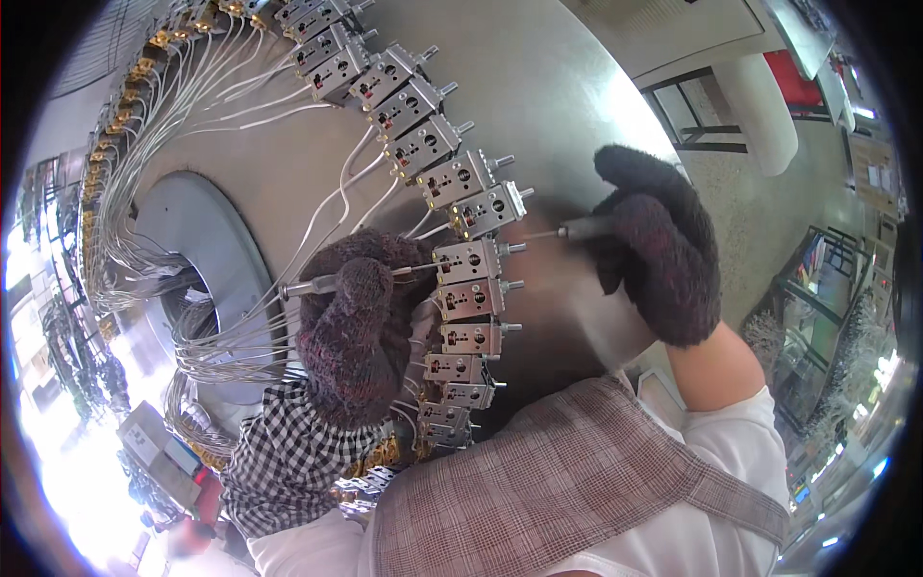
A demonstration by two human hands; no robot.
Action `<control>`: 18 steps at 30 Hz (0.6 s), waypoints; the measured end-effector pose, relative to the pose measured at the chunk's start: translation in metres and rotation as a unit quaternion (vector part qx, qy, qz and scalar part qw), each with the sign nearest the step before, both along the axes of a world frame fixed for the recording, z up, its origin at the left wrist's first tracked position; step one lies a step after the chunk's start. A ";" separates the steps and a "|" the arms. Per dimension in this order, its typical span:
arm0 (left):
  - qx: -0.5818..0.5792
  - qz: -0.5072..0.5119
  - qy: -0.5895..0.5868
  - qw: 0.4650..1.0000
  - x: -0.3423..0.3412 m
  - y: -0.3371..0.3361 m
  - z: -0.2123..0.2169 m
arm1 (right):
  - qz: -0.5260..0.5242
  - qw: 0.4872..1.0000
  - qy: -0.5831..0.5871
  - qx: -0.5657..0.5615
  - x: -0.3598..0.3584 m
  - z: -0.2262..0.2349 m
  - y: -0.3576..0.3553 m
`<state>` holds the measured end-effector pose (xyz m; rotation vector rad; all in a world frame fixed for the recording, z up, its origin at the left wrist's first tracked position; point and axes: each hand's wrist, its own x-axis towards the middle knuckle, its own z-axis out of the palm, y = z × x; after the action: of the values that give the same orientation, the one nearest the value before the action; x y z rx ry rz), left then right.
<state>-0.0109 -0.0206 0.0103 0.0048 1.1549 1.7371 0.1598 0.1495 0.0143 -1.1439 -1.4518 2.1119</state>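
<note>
In dark knitted gloves, both my hands work at a curved row of small metal control boxes with protruding spindles. My left hand [351, 327] is closed around a thin screwdriver [310, 287], whose shaft reaches right to the slotted face of one control box [467, 261]. Whether its tip touches a screw I cannot tell. On the outer side of the row, my right hand [668, 250] grips a second screwdriver [588, 228] with a grey handle. Its thin shaft points left toward the spindles, apparently a little apart from them.
The boxes ring a round metal table [519, 87]. Pale wires [226, 96] run inward from them to a grey hub [226, 231] with a central opening. Brass-coloured fittings [120, 111] line the far left edge. A dark-framed rack [817, 288] stands on the floor at right.
</note>
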 end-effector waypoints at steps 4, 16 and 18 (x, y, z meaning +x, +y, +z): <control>0.001 0.008 -0.045 0.999 -0.001 -0.002 -0.006 | 0.008 1.000 0.001 0.021 0.001 -0.002 -0.009; 0.102 0.006 -0.034 0.994 0.012 0.008 0.000 | 0.054 0.997 0.015 0.045 -0.004 -0.002 -0.012; 0.131 0.009 -0.045 0.990 0.012 0.007 -0.002 | 0.107 0.982 0.015 0.156 -0.001 -0.008 -0.008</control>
<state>0.0014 -0.0134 0.0088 0.0756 0.8572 1.8742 0.1586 0.1413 0.0067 -0.8678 -1.8833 1.9276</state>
